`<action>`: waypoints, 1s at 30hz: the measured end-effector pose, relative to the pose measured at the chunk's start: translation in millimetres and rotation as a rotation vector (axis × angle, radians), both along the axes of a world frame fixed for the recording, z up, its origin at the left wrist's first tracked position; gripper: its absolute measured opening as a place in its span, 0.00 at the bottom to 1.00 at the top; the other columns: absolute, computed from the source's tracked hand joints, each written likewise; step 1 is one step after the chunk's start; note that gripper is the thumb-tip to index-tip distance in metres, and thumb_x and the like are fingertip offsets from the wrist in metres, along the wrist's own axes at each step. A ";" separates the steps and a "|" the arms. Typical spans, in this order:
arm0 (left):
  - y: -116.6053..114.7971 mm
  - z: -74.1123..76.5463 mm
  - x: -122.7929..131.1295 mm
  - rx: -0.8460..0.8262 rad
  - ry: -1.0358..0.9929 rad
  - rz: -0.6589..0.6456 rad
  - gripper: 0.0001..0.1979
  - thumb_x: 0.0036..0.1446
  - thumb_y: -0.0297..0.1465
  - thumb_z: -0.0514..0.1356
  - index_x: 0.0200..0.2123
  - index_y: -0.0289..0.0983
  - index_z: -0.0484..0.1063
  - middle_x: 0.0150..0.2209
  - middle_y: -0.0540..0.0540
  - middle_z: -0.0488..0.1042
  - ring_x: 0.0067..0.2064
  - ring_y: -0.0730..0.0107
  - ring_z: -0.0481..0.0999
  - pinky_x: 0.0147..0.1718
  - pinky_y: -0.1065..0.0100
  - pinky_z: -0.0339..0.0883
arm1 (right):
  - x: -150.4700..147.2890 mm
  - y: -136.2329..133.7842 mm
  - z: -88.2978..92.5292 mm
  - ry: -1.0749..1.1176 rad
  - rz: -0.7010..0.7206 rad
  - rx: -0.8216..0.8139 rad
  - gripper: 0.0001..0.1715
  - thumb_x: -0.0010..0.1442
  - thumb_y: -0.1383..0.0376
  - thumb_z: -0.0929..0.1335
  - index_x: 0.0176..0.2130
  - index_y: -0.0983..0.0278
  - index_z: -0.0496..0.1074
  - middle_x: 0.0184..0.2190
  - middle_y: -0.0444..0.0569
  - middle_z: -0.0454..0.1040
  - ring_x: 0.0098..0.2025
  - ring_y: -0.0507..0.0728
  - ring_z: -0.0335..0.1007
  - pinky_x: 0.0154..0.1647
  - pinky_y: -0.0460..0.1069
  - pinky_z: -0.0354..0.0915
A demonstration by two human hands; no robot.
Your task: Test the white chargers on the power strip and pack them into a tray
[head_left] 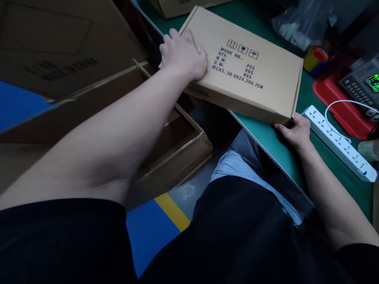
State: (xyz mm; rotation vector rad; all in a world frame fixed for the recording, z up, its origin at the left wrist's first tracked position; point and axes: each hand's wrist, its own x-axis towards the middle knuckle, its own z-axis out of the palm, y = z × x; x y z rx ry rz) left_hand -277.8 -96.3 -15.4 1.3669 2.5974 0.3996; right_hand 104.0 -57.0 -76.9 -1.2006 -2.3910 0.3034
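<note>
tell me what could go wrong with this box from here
The flat brown cardboard box overhangs the green table; if the left hand on top loses its grip, it could tip into the open brown carton below.
The right hand at the box's near corner sits close to the white power strip and could knock it.

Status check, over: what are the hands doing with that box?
Left hand flat atop cardboard box. Right hand curled at its near corner. Box overhangs green table edge. Power strip beside, not touching.
</note>
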 end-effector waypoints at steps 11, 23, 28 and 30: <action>0.4 0.4 3.6 0.036 0.033 0.063 0.30 0.70 0.40 0.46 0.70 0.32 0.57 0.65 0.34 0.62 0.64 0.42 0.61 0.64 0.44 0.55 | -2.7 -2.6 6.6 -0.003 -0.005 -0.022 0.23 0.52 0.44 0.69 0.29 0.61 0.71 0.25 0.46 0.69 0.28 0.58 0.68 0.29 0.51 0.61; 8.7 -13.4 -3.1 0.064 0.082 0.075 0.32 0.66 0.42 0.46 0.70 0.40 0.59 0.65 0.35 0.64 0.65 0.43 0.63 0.64 0.45 0.57 | 0.1 -0.3 2.1 0.036 -0.007 -0.053 0.29 0.55 0.38 0.67 0.25 0.60 0.66 0.25 0.46 0.69 0.28 0.57 0.67 0.28 0.51 0.58; 10.6 -15.4 -3.9 0.089 0.092 0.092 0.32 0.64 0.42 0.47 0.69 0.40 0.62 0.64 0.36 0.66 0.63 0.44 0.66 0.63 0.47 0.59 | 2.2 0.4 1.6 0.034 0.008 -0.054 0.32 0.56 0.35 0.65 0.26 0.59 0.65 0.26 0.47 0.69 0.29 0.58 0.67 0.29 0.52 0.57; 11.1 -16.5 -4.5 0.099 0.101 0.094 0.32 0.64 0.43 0.47 0.68 0.40 0.63 0.64 0.36 0.67 0.63 0.44 0.67 0.62 0.47 0.60 | 2.8 0.6 0.7 0.032 -0.002 -0.045 0.32 0.57 0.34 0.64 0.26 0.58 0.63 0.27 0.48 0.69 0.30 0.59 0.68 0.29 0.52 0.57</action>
